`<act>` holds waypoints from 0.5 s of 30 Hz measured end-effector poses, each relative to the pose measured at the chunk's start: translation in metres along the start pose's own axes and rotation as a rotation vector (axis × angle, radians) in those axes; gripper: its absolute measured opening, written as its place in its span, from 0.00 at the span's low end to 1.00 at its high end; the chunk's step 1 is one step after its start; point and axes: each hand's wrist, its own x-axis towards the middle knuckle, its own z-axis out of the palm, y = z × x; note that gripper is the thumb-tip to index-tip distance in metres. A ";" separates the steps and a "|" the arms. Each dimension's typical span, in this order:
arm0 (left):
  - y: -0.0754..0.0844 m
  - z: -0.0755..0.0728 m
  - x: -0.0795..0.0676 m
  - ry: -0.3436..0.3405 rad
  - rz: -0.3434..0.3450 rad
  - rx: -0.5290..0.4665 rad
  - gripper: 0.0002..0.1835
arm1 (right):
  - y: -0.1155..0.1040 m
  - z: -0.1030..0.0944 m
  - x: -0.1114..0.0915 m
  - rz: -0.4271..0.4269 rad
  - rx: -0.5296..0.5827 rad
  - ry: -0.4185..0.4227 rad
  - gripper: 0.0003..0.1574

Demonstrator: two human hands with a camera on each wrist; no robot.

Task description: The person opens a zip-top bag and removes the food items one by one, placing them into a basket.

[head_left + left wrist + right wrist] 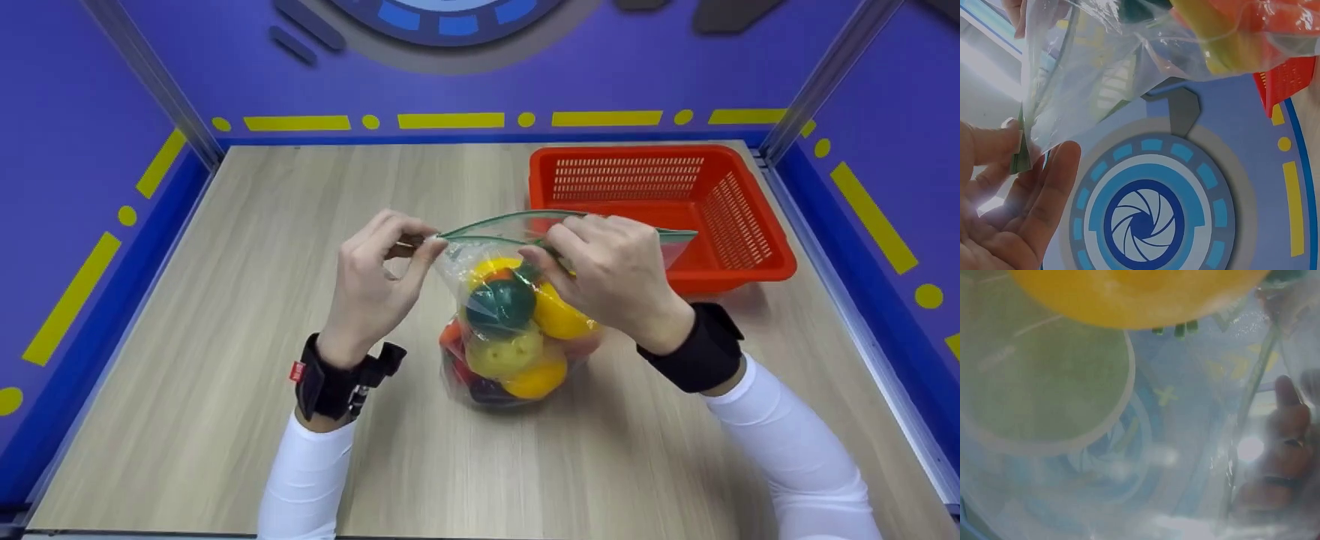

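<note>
A clear zip-top bag (459, 262) with a green seal stands on the table, filled with toy fruit and vegetables. Through its film show a dark green round piece (501, 306), a pale yellow-green one (504, 354), yellow pieces and red ones. My left hand (381, 281) pinches the left end of the seal between thumb and fingers; the left wrist view shows the green strip (1021, 154) there. Farther right along the mouth, my right hand (619, 277) grips the edge, thumb in front. Between the hands the mouth gapes a little. In the right wrist view, the film blurs the fingers (1283, 461).
A red plastic basket (757, 225) with slotted walls stands at the back right, partly behind the bag and my right hand. Blue-purple panels (450, 90) with yellow marks wall the wooden table (225, 375) at the back and both sides.
</note>
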 end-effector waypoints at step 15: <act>0.006 0.015 0.021 -0.178 -0.069 -0.109 0.07 | -0.021 0.002 -0.021 -0.227 0.046 0.109 0.30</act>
